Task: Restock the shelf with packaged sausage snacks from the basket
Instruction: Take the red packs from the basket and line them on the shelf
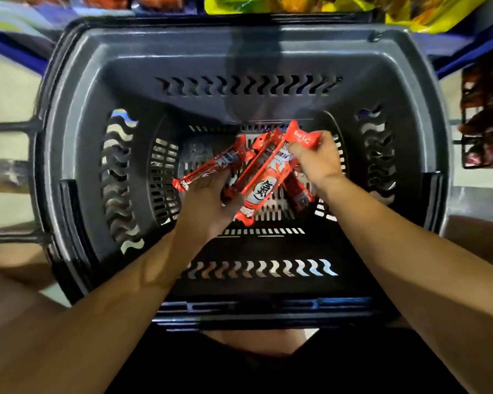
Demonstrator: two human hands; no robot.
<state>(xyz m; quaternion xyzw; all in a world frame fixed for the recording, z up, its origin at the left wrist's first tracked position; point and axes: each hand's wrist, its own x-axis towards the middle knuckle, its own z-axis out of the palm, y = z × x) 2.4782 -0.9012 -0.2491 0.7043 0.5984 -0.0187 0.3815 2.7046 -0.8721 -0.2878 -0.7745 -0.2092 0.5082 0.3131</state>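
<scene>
Sausage packs (264, 177): several long red-and-white wrapped sticks, fanned out low inside the basket, above its slotted floor; gathered between both hands.
Leftmost pack (211, 167): tilted, lower end toward the left, resting across left fingers.
Small red pack (303, 136): uppermost, pinched at the right fingertips.
Left hand (208, 203): palm up, fingers curled under the leftmost pack and closed around it; forearm reaching in from lower left.
Right hand (315, 160): back of hand up, fingers closed on the small red pack and on the top ends of the middle packs; wrist bent down, forearm coming in from lower right.
Basket (77, 155): dark grey plastic, wavy slots in walls, straight slots in floor; handle folded out at left; near rim just in front of the body.
Shelf (450, 55): blue edge beyond the far rim of the basket; yellow and orange bags on it, blurred.
Right margin: dark wire rack (484, 120) with reddish packets, detail unclear.
Floor (6, 89): pale, visible at left.
</scene>
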